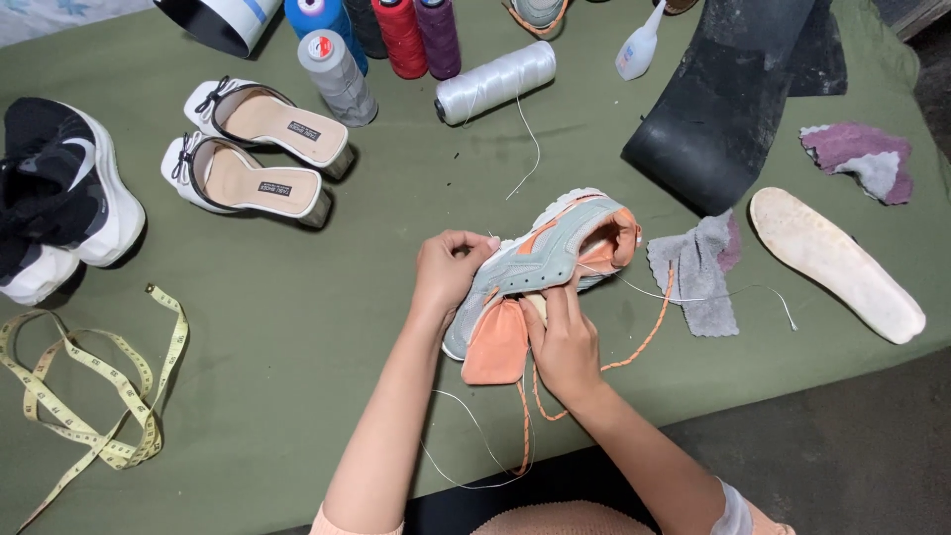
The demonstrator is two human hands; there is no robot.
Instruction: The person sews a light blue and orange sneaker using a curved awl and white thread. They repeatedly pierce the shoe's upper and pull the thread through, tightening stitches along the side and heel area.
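A grey-green and orange sneaker (555,253) lies on its side on the green table cover (297,327). My left hand (448,272) pinches its toe end, fingers closed on the upper. My right hand (563,342) grips the sneaker near the pulled-out orange tongue (495,342), thumb and fingers pressed on the side. Orange laces (634,347) trail to the right and down. A thin white thread (466,436) loops below the shoe toward me; whether a needle is held is too small to tell.
White heeled sandals (253,149) and black-and-white sneakers (54,193) sit at left, a yellow tape measure (89,386) at the near left. Thread spools (396,40) and a white spool (495,81) stand at the back. A black rubber sheet (723,99), grey rag (698,267), insole (837,263) lie right.
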